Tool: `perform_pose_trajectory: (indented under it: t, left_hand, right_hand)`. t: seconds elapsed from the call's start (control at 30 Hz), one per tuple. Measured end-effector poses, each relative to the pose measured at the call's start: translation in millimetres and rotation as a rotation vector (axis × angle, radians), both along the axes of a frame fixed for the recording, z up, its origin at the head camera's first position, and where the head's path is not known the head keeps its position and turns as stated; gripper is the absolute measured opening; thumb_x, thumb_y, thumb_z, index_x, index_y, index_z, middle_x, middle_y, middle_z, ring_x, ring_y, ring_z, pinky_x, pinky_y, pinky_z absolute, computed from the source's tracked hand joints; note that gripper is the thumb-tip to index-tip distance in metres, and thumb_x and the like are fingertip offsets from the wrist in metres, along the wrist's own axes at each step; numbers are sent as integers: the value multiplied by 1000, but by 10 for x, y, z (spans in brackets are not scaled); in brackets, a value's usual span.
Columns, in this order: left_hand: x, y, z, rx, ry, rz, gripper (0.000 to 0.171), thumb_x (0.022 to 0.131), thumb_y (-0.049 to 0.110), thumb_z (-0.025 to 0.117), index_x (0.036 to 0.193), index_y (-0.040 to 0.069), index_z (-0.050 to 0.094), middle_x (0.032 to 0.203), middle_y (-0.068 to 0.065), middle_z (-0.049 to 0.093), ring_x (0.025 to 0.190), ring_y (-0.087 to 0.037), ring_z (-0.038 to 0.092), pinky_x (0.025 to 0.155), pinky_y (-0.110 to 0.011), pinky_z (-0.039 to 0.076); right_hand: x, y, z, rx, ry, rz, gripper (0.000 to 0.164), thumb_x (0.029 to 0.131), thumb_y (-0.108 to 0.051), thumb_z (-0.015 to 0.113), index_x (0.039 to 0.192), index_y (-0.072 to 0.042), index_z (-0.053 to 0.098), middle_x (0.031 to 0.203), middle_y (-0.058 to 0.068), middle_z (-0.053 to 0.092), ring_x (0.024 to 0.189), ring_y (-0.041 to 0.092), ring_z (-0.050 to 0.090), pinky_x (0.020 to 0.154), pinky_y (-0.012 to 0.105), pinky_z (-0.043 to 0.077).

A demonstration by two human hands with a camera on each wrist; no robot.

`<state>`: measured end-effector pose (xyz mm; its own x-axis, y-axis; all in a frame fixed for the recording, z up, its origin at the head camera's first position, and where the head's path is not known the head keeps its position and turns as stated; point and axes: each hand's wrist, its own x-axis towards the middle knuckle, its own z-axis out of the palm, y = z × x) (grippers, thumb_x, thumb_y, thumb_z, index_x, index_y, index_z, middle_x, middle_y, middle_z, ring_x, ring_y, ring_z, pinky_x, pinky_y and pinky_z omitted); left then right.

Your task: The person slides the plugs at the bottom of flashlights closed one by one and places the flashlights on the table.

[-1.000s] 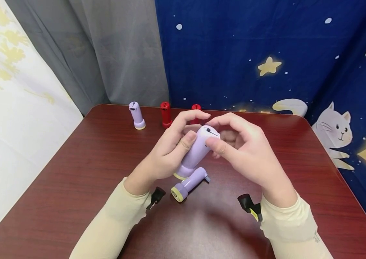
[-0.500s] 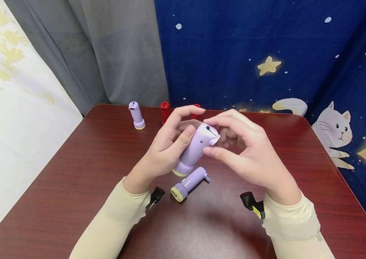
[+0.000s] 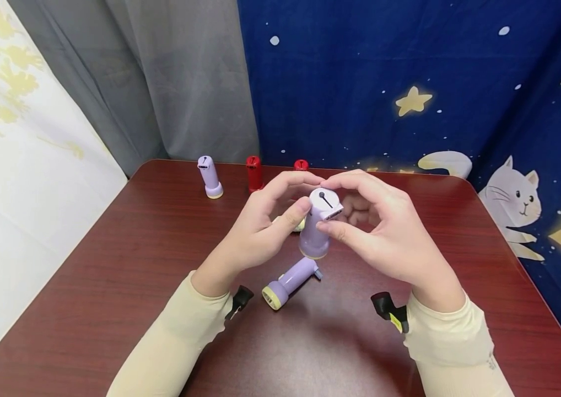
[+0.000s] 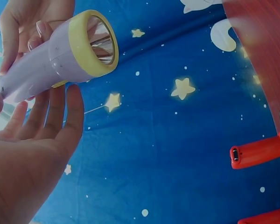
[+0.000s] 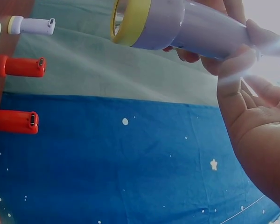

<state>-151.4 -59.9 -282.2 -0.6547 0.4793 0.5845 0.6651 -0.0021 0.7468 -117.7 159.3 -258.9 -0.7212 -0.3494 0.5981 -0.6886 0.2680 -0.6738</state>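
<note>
A lilac flashlight point(image 3: 314, 234) with a yellow rim is held above the table, tail end up in the head view. My left hand point(image 3: 255, 226) holds it from the left, thumb near the tail. On the other side my right hand point(image 3: 384, 231) pinches the tail end between thumb and fingers, beside a small projecting slotted edge. In the left wrist view the clear lens of the flashlight point(image 4: 60, 58) shows inside its yellow ring. Below the hands lies a second lilac flashlight point(image 3: 292, 280), a grey plug sticking out of its tail.
Along the back of the brown table point(image 3: 112, 264) stand a lilac flashlight point(image 3: 210, 177), a red flashlight point(image 3: 254, 173) and another red one point(image 3: 301, 165), partly hidden by the hands. A pale object point(image 3: 300, 225) shows partly behind my left hand. Curtains hang behind the table.
The held flashlight has swung from a slant to nearly upright, its head moving right. My right thumb has slid lower at the tail, and the slotted edge now shows.
</note>
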Motion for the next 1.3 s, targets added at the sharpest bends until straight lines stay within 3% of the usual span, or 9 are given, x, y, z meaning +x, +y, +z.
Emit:
perform_pose_trajectory:
  t: [0.27,0.67,0.93,1.1,1.3]
  left_hand:
    - [-10,-6,-4,-29,-23,25,40,101,1,67,140,4,57,129,-14,72,117,-19,72,100,-43,63]
    - [-31,-13,-7,-1,25,53,43,97,0,72,137,2,57,117,-16,77,102,-20,76,94,-41,65]
    - [-59,-28,-32,-4,2,46,43,101,12,73,139,5,56,120,-15,76,104,-20,77,95,-40,64]
    - [-106,-67,-66,-90,-29,52,41,100,12,75,138,7,59,122,-10,76,106,-16,75,98,-36,63]
    - [-212,-135,-135,-203,-28,132,29,99,11,74,128,8,67,115,-7,78,100,-14,76,94,-32,64]
  right_hand:
    - [-27,3,-30,13,28,-14,51,81,8,87,128,-5,70,112,3,73,79,10,70,69,20,63]
    - [-30,-24,-28,56,93,-46,48,82,1,89,126,-8,72,111,1,73,80,7,67,68,17,61]
    - [-49,-22,-11,83,95,-55,48,83,0,88,127,-7,73,111,1,74,79,6,68,69,17,62]
    - [-72,14,-34,131,78,-81,50,83,-5,90,130,-9,73,106,-1,73,78,6,65,68,15,60]
    - [-200,142,58,209,90,-172,43,83,-13,92,123,-12,77,89,-2,68,71,7,62,65,13,54]
